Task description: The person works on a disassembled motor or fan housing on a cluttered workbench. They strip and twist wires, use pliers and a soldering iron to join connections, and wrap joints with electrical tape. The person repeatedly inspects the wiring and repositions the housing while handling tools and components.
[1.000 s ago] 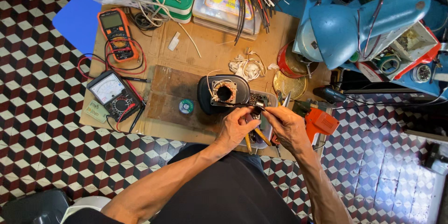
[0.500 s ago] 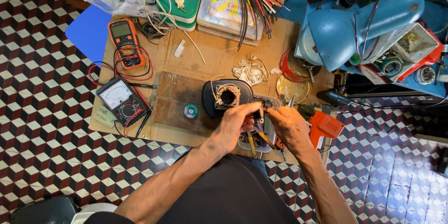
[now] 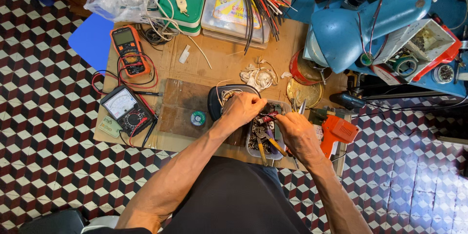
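Bright, even daylight fills the scene, with colours vivid and shadows soft and short under the meters and boxes on the cardboard worktop (image 3: 224, 63). A pale sheen lies on the tiled floor (image 3: 419, 175) at lower right, and small highlights glint on the blue lamp (image 3: 351, 24). Focus is sharp across the middle; the wide lens bends and stretches the floor pattern toward the edges
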